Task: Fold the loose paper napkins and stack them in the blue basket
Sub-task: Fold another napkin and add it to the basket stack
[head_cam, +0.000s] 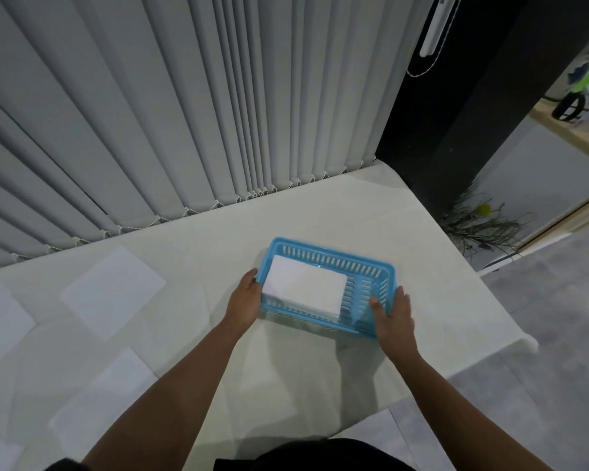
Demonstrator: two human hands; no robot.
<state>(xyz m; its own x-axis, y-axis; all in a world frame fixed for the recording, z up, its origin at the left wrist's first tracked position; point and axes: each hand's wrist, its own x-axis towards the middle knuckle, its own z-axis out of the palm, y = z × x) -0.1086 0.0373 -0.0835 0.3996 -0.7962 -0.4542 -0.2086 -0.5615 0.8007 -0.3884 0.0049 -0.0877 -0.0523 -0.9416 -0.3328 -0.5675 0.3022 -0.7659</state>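
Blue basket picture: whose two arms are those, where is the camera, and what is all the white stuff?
There is no machine here. The camera sits on a person's head and looks down, so the two arms coming up from the bottom of the picture are that person's own. The left hand grips one short end of the blue basket, and the right hand grips the other end. Inside the basket, toward its left end, lies a stack of folded napkins. The basket is over a table with a white cover. On the left part of the table lie loose napkins, flat and not yet folded. Behind the table hang grey blinds.
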